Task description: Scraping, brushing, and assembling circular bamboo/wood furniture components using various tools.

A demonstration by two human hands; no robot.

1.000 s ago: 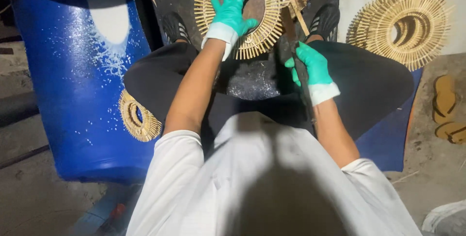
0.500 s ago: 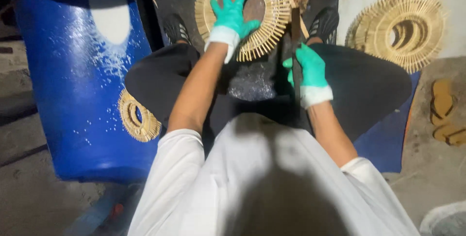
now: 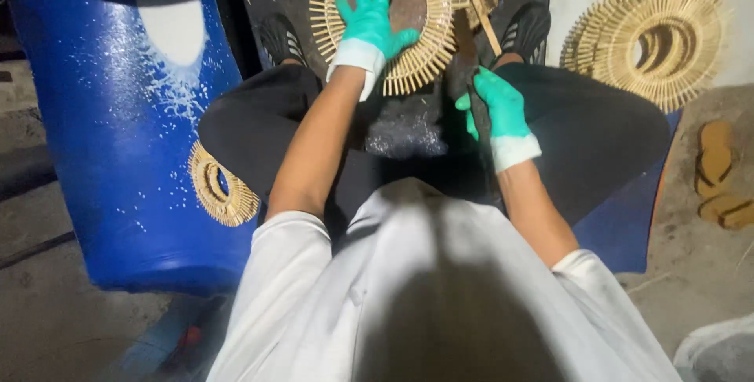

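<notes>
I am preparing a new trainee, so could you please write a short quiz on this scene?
1. True or false: the left hand lies flat with spread fingers on the round stick frame.
2. What does the right hand grip?
A. a sandal
B. a dark long tool
C. a blue drum
3. Fill in: a smaller woven ring leans against the ____ drum.

Key:
1. True.
2. B; the hand is closed round its handle, and the tool points up towards the frame's edge.
3. Blue.
</notes>
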